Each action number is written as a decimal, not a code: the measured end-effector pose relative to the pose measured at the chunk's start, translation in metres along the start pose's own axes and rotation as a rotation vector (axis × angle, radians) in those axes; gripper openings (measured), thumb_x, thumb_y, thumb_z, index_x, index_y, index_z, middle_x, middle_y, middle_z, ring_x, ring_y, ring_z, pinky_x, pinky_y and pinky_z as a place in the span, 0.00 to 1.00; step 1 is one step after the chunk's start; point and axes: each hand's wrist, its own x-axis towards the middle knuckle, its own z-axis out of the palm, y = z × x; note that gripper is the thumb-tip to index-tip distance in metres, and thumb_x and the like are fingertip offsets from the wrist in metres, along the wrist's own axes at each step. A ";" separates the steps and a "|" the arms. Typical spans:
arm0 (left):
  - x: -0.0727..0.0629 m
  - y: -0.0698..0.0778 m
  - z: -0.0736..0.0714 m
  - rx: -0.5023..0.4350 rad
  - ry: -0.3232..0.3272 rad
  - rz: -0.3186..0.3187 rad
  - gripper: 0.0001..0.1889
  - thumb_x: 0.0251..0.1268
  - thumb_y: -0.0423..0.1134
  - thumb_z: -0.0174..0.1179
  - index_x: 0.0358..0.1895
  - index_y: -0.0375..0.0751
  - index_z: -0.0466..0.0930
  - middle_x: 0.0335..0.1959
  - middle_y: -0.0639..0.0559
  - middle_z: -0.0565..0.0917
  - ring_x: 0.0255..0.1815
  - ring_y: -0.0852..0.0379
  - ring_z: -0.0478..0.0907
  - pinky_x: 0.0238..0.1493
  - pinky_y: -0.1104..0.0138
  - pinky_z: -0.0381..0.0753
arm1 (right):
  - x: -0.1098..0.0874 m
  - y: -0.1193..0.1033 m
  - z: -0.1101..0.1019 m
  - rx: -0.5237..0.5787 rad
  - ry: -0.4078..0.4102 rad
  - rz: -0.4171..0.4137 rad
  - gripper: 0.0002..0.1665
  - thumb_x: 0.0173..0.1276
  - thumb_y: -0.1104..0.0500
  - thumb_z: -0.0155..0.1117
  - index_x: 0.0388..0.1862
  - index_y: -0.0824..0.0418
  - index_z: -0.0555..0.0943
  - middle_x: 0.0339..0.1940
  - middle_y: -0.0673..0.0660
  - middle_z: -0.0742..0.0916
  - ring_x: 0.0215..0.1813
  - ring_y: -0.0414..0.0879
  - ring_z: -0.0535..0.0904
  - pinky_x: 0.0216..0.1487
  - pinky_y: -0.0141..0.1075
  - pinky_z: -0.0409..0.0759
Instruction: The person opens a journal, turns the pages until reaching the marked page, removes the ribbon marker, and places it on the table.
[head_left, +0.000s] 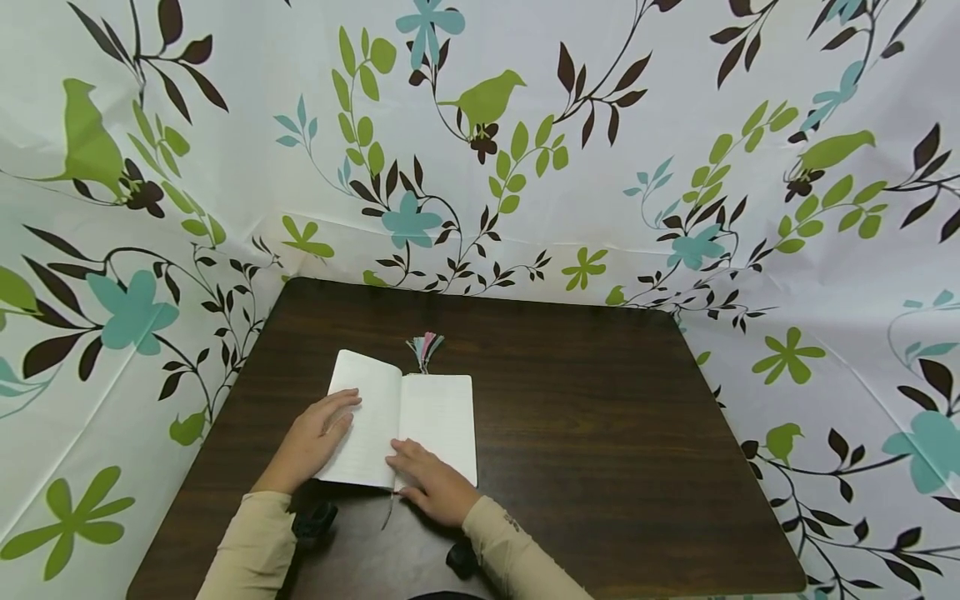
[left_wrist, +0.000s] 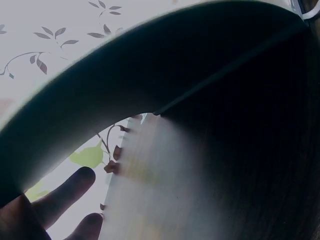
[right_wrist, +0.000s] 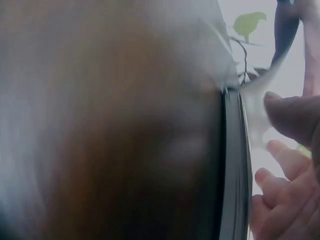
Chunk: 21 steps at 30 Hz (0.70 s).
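Note:
An open notebook [head_left: 442, 417] with pale pages and a dark cover lies on a dark wooden table, its left half tilted up. My left hand [head_left: 311, 442] grips that raised half at its left edge, thumb and forefinger over the page. In the left wrist view, fingers [left_wrist: 75, 192] show below the dark arching cover [left_wrist: 95, 95]. My right hand [head_left: 431, 483] rests near the bottom of the centre fold, fingers extended across the pages. The right wrist view shows the page edges [right_wrist: 237, 165] beside the right fingers [right_wrist: 280, 200].
A multicoloured tassel [head_left: 426, 348] sticks out past the notebook's top edge. A thin ribbon [head_left: 387, 510] hangs from the bottom of the fold. The brown table [head_left: 600, 433] extends to the right. Patterned white cloth [head_left: 510, 233] surrounds it at the back and sides.

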 end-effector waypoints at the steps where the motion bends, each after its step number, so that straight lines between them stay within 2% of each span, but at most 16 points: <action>1: 0.000 0.000 0.000 0.014 -0.007 -0.001 0.15 0.75 0.30 0.53 0.60 0.36 0.81 0.69 0.39 0.76 0.72 0.35 0.67 0.69 0.37 0.62 | -0.001 0.003 -0.001 -0.017 -0.005 0.017 0.31 0.77 0.55 0.61 0.76 0.57 0.69 0.80 0.55 0.67 0.80 0.50 0.59 0.77 0.41 0.60; 5: 0.001 -0.001 0.000 0.048 -0.020 0.004 0.18 0.70 0.22 0.52 0.58 0.36 0.83 0.69 0.38 0.75 0.72 0.34 0.66 0.68 0.36 0.62 | -0.007 0.017 -0.007 -0.083 -0.009 0.078 0.31 0.77 0.53 0.62 0.75 0.58 0.71 0.79 0.57 0.69 0.80 0.51 0.60 0.77 0.47 0.61; 12: 0.002 -0.002 0.000 0.062 -0.025 -0.002 0.19 0.70 0.23 0.49 0.59 0.36 0.82 0.70 0.39 0.75 0.73 0.35 0.66 0.69 0.37 0.63 | -0.016 0.039 -0.016 -0.168 -0.028 0.217 0.38 0.75 0.44 0.61 0.78 0.58 0.67 0.81 0.57 0.65 0.82 0.53 0.56 0.76 0.52 0.60; 16: 0.003 -0.003 0.000 0.060 -0.038 -0.017 0.19 0.71 0.24 0.48 0.59 0.36 0.82 0.70 0.39 0.74 0.74 0.35 0.65 0.69 0.37 0.62 | -0.019 0.046 -0.021 -0.184 -0.033 0.332 0.47 0.70 0.37 0.63 0.79 0.61 0.63 0.82 0.58 0.62 0.82 0.53 0.54 0.74 0.59 0.61; 21: 0.002 -0.003 0.001 0.063 -0.043 -0.027 0.20 0.71 0.24 0.48 0.60 0.36 0.82 0.70 0.40 0.74 0.74 0.35 0.64 0.69 0.37 0.62 | -0.019 0.048 -0.023 -0.143 -0.024 0.408 0.54 0.67 0.36 0.66 0.80 0.65 0.60 0.83 0.62 0.59 0.82 0.56 0.53 0.72 0.66 0.59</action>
